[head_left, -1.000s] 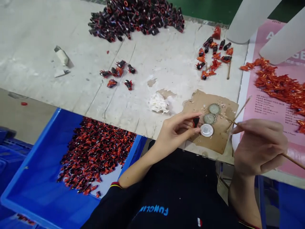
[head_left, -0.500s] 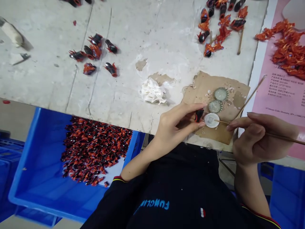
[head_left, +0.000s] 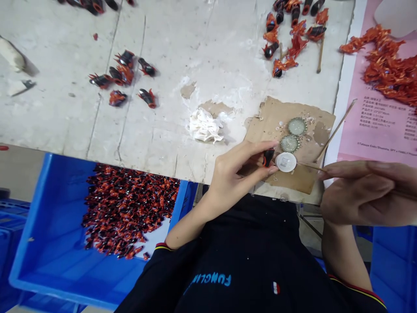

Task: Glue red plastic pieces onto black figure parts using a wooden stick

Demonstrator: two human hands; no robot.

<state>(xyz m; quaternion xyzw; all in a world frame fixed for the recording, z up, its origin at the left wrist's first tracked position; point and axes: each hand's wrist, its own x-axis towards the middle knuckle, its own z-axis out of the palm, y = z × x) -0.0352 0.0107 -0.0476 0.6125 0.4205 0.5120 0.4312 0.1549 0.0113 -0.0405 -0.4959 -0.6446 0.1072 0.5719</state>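
My left hand (head_left: 234,174) is pinched thumb-to-forefinger on the small black-and-red piece (head_left: 267,157), just over the cardboard scrap (head_left: 293,184) at the table's (head_left: 163,130) near edge, right beside the white cap (head_left: 286,161); my right hand (head_left: 365,191) is closed round the thin wooden stick (head_left: 309,166), tip at the cap's rim. I'd judge the piece v. light, hard-bodied & a bit slick, w/ red trim that prob crushes, so take it by the black body's sides. Stick looks light & snappable, so hold it pencil-style, no bending force
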